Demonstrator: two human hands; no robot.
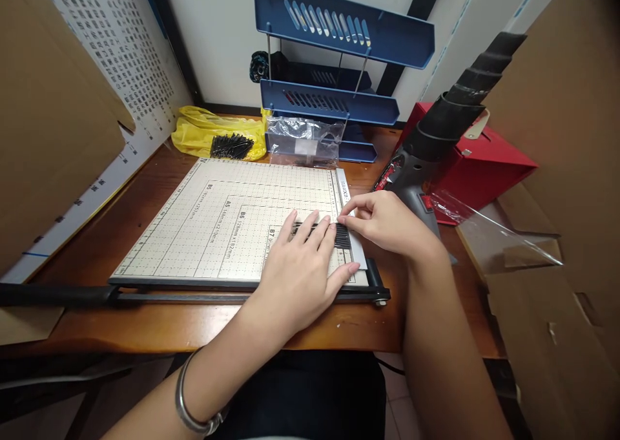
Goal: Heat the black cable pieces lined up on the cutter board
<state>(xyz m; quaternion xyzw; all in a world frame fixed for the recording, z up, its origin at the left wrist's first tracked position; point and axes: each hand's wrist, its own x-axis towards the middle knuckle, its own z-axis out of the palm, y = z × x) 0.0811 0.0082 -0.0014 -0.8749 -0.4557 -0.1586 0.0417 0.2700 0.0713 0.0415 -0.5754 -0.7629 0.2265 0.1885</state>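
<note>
My left hand (303, 262) lies flat with fingers spread on a row of thin black strips (342, 236). These rest side by side on the cream, grid-marked board of a paper cutter (194, 227). They reach toward the metal edge guide (357, 249) on the right, and my left palm and fingers hide part of them. My right hand (382, 220) is closed in a pinch at that guide, thumb and forefinger together by the far corner of the strips. Whatever sits between those fingertips is too small to make out.
The cutter's long black-handled arm (58, 294) lies along the near side. Behind the board are a yellow bag (188, 133) with a black bundle (231, 146), a clear bag (305, 139) and a blue rack (329, 101). A heat gun (431, 136) and red box (494, 162) stand right.
</note>
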